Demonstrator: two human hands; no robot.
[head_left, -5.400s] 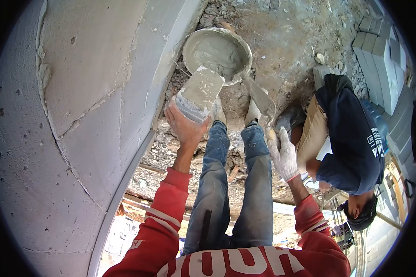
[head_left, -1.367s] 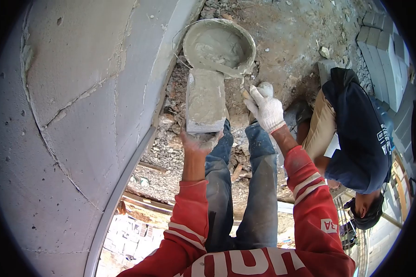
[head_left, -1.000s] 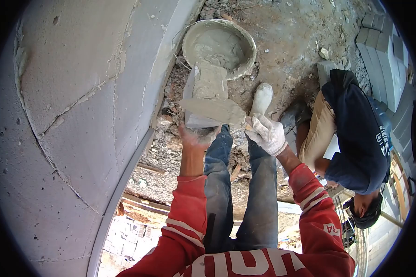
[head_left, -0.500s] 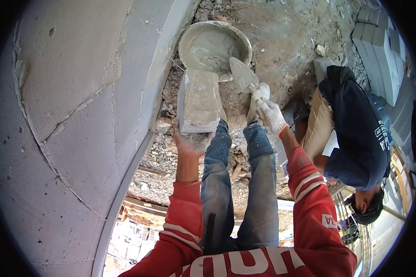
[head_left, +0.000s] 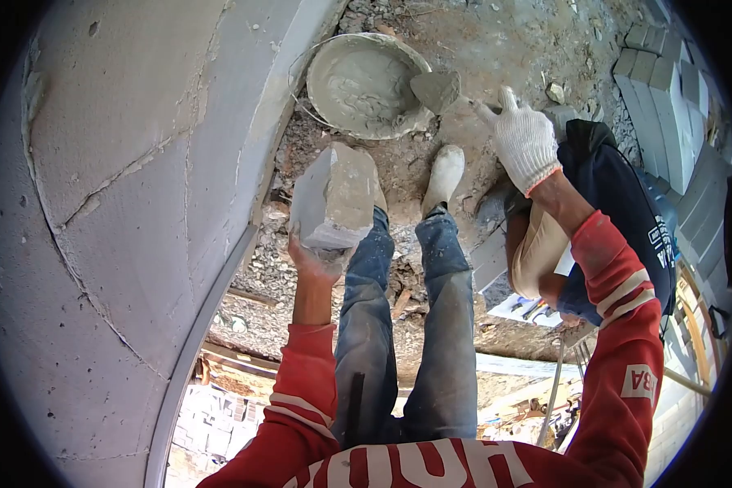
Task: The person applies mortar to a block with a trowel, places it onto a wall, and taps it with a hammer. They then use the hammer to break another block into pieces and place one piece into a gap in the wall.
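My left hand [head_left: 315, 259], bare and dusty, holds a grey block [head_left: 333, 198] from below, with wet mortar on part of its surface. In my gloved right hand [head_left: 522, 140] is a trowel [head_left: 437, 91], its blade at the right rim of a round bucket [head_left: 310, 84]. Grey wet mortar [head_left: 366, 85] lies inside the bucket. The block is apart from the bucket, a little below it in the view.
A grey panel wall [head_left: 122, 211] stands along the left. At the right another person [head_left: 606, 187] in dark clothing is bent low beside stacked grey blocks [head_left: 655, 98]. Rubble and a pale stone [head_left: 555, 93] lie on the ground.
My right hand has moved right and turned, bringing the trowel blade from the bucket's lower right to its right rim. The block in my left hand has tilted and shifted slightly left.
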